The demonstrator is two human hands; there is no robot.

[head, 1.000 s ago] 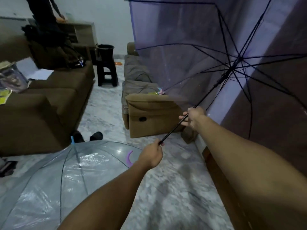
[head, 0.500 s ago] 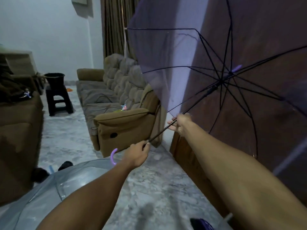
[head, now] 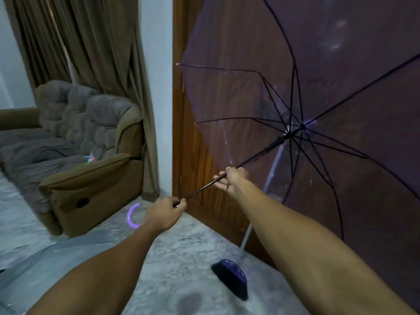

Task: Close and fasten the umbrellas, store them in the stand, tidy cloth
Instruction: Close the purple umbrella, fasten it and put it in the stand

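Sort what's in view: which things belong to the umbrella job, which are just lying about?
Job:
- purple umbrella, open, shaft held by left hand and right hand
- clear umbrella, open on the floor at lower left

Lying about:
- broom leaning by the wooden door
- recliner sofa
- curtain

Umbrella canopy [head: 238, 98]: see-through purple, open.
Umbrella ribs and shaft [head: 256, 156]: black.
Umbrella handle [head: 133, 218]: bright lilac, curved.
Second umbrella [head: 45, 264]: clear, greyish plastic.
Door [head: 200, 169]: reddish-brown wood with vertical grain.
Curtain [head: 97, 46]: dull olive-brown, plain, in folds.
Wall [head: 156, 64]: pale bluish white.
Sofa back [head: 91, 119]: grey, tufted.
Sofa arm [head: 91, 178]: tan brown.
Floor [head: 177, 258]: white and grey marbled pattern.
Broom head [head: 231, 275]: dark blue with black bristles.
Broom stick [head: 246, 235]: pale grey.
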